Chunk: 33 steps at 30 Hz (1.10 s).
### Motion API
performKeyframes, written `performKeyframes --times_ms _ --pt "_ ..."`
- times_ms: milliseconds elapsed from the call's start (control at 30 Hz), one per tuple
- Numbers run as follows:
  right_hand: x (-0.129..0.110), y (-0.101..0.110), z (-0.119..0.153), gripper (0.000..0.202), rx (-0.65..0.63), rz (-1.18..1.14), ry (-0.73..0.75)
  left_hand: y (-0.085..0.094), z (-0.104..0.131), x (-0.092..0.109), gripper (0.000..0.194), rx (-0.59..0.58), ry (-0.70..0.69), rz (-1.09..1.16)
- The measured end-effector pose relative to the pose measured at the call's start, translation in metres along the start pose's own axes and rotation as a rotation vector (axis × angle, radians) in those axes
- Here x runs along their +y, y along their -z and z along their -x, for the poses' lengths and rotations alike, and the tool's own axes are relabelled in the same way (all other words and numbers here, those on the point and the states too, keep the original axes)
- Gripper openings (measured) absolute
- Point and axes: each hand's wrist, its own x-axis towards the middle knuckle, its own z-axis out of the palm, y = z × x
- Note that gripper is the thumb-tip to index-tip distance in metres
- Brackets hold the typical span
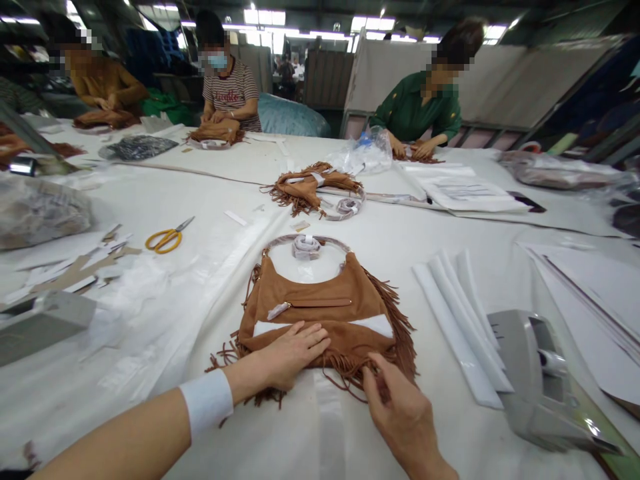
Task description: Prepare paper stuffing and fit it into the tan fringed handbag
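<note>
A brown suede-like handbag [320, 287] with a zip pocket lies flat in front of me, its wrapped strap curving away at the top. Long fringe [397, 313] hangs off its sides and near edge. A white foam strip [375, 325] runs across the bag below the zip, partly covered by a folded brown flap. My left hand [295, 350] rests flat on that flap, fingers stretched out, and a white band circles the wrist. At the lower right corner my right hand [403, 403] pinches strands of the fringe between thumb and fingers.
To the right lie white foam strips [457, 327] beside a grey tape dispenser [543, 380]. Yellow-handled scissors [167, 239] and paper scraps [75, 267] are on the left. Another fringed bag [313, 187] sits beyond mine. Several people work across the table [200, 200].
</note>
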Motion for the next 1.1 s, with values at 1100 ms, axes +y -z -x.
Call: performKeyframes --times_ms 1100 --pt "0.017 -0.039 -0.004 0.039 -0.248 0.361 0.391 -0.031 -0.005 0.01 0.089 0.093 0.084 -0.13"
